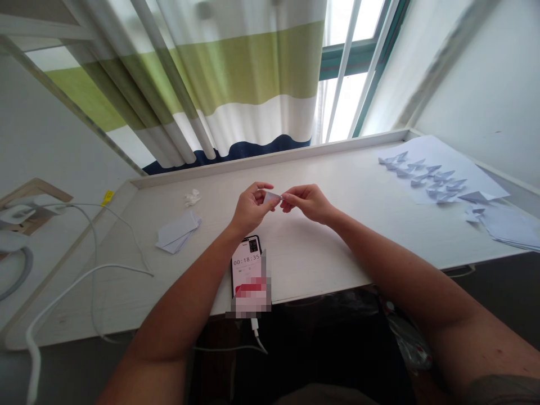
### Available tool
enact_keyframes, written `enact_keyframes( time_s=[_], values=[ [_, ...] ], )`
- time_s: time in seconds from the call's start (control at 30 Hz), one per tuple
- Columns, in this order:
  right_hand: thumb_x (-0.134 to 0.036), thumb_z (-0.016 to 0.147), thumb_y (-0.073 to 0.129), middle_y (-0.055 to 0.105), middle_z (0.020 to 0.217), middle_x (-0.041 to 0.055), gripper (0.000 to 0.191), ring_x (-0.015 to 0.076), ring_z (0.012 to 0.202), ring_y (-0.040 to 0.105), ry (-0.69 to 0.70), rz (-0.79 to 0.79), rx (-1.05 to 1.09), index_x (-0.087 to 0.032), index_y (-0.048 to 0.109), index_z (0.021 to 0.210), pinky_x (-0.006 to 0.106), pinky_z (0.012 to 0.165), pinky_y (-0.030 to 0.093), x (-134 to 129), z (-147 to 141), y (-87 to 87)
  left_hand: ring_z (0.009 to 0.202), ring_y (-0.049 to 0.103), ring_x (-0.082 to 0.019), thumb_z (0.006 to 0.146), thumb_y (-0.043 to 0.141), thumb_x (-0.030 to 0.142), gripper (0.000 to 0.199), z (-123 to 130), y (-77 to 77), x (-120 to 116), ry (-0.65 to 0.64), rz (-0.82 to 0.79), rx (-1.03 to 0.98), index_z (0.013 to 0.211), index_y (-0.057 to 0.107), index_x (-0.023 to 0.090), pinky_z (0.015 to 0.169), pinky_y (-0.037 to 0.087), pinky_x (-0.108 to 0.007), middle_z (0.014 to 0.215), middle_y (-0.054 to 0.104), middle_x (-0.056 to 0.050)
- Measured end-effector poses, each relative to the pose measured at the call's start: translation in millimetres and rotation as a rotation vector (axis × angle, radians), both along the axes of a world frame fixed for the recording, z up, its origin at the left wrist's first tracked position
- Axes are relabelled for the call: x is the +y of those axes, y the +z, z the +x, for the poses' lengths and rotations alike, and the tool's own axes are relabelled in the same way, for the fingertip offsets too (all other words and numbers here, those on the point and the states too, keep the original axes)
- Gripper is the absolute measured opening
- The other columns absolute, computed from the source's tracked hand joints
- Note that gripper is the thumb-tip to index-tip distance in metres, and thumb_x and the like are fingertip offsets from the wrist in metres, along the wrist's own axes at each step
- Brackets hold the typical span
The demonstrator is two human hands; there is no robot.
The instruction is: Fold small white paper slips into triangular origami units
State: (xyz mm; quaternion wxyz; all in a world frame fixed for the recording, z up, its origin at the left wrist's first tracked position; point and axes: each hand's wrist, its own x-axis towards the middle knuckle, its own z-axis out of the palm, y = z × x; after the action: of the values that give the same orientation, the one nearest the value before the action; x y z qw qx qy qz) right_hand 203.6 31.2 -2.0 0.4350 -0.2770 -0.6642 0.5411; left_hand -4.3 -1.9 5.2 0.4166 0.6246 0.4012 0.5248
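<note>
A small piece of folded white paper [271, 197] is held above the middle of the white desk. My left hand [250, 209] pinches it between thumb and fingers, which cover part of it. From the other side, the thumb and fingertips of my right hand [307, 201] close on the paper's right tip. Several folded paper figures [439, 175] stand in rows on a large white sheet [439, 149] at the desk's right end. One more folded figure [475, 214] sits nearer to me, beside a paper stack [512, 226].
A phone [247, 270] showing a timer lies at the front edge, plugged into a white cable [255, 326]. To the left are paper slips [179, 232] and crumpled bits [192, 197]. White cords [90, 273] cross the desk's left side. A raised rim [236, 163] runs along the back.
</note>
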Motion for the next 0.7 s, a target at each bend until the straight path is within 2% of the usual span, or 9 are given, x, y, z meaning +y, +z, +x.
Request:
enact_keyframes(
  time_s=[0.13, 0.23, 0.43, 0.53, 0.7],
  values=[
    [-0.061, 0.088, 0.084, 0.081, 0.078, 0.0070, 0.045, 0.0181, 0.071, 0.074, 0.005, 0.083, -0.069, -0.016, 0.083, 0.085, 0.036, 0.071, 0.064, -0.2, 2.2, 0.1, 0.065, 0.070, -0.013, 0.078, 0.091, 0.028, 0.046, -0.1, 0.7, 0.3, 0.026, -0.026, -0.006, 0.115, 0.064, 0.018, 0.069, 0.056, -0.029, 0.076, 0.075, 0.002],
    [-0.054, 0.089, 0.083, 0.080, 0.077, 0.0063, 0.038, 0.0180, 0.070, 0.074, -0.015, 0.089, -0.108, -0.016, 0.080, 0.083, 0.035, 0.071, 0.063, -0.2, 2.9, 0.6, 0.065, 0.071, -0.015, 0.075, 0.093, 0.028, 0.050, -0.5, 0.5, 1.2, 0.047, -0.064, -0.029, 0.116, 0.065, 0.019, 0.070, 0.058, -0.030, 0.078, 0.075, 0.002],
    [-0.050, 0.087, 0.084, 0.078, 0.074, 0.0053, 0.035, 0.0172, 0.068, 0.072, -0.090, 0.059, -0.103, -0.017, 0.074, 0.081, 0.033, 0.070, 0.062, 2.6, 3.3, 1.2, 0.073, 0.076, -0.018, 0.077, 0.094, 0.038, 0.039, -0.7, 1.2, 0.0, 0.051, -0.129, -0.066, 0.100, 0.074, 0.016, 0.079, 0.062, -0.036, 0.085, 0.080, -0.005],
    [-0.053, 0.087, 0.084, 0.079, 0.076, 0.0064, 0.038, 0.0175, 0.069, 0.073, -0.069, 0.038, -0.089, -0.016, 0.075, 0.082, 0.033, 0.070, 0.063, 3.9, 2.4, -1.3, 0.074, 0.076, -0.018, 0.075, 0.096, 0.040, 0.039, 0.1, -0.5, -0.5, 0.044, -0.107, -0.065, 0.097, 0.074, 0.016, 0.080, 0.062, -0.036, 0.085, 0.081, -0.005],
    [-0.065, 0.088, 0.082, 0.080, 0.079, 0.0067, 0.049, 0.0172, 0.068, 0.073, -0.046, 0.060, -0.054, -0.016, 0.080, 0.087, 0.033, 0.069, 0.062, 4.4, 0.4, -4.8, 0.074, 0.075, -0.018, 0.078, 0.096, 0.041, 0.046, 0.5, -6.8, 2.4, 0.047, -0.027, -0.043, 0.103, 0.064, 0.021, 0.076, 0.060, -0.033, 0.083, 0.079, -0.002]
  ],
)
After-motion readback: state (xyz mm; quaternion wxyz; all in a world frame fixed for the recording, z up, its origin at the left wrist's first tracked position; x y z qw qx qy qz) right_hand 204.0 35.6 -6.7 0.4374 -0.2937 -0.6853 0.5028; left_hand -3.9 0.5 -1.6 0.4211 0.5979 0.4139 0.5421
